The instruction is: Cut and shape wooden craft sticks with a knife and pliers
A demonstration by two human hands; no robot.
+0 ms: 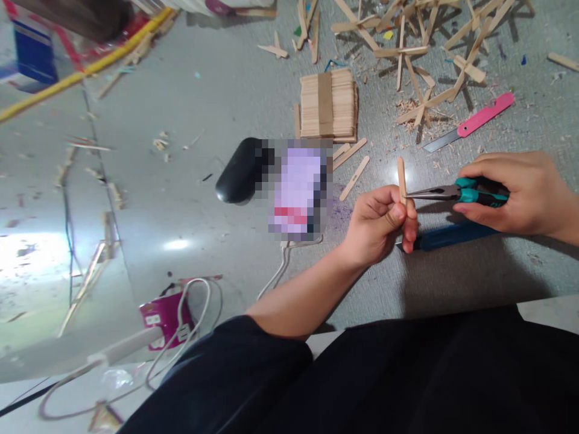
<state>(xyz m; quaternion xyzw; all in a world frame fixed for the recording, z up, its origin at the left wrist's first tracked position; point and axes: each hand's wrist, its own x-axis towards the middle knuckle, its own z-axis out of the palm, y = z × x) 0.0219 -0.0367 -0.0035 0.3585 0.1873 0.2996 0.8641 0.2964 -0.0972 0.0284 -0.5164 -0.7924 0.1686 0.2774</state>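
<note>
My left hand point(382, 220) pinches a wooden craft stick point(401, 175) near its lower end, and the stick points up, almost upright in the view. In my right hand point(529, 193) is a pair of needle-nose pliers point(461, 191) with teal and black handles. The pliers' tips touch the middle of the stick, just above my left thumb; whether they grip it I cannot tell. Beneath both hands lies a dark blue tool point(456, 235) with a pointed tip, partly hidden. Left of my left hand, a loose craft stick point(354, 178) with a small slot rests on the table.
A banded bundle of craft sticks point(341, 105) lies ahead. Crossed-stick pieces point(402, 51) and wood shavings spread at the far right, near a pink-handled cutter point(486, 114). A black mouse point(242, 172) and a blurred phone point(298, 190) with a white cable lie to the left.
</note>
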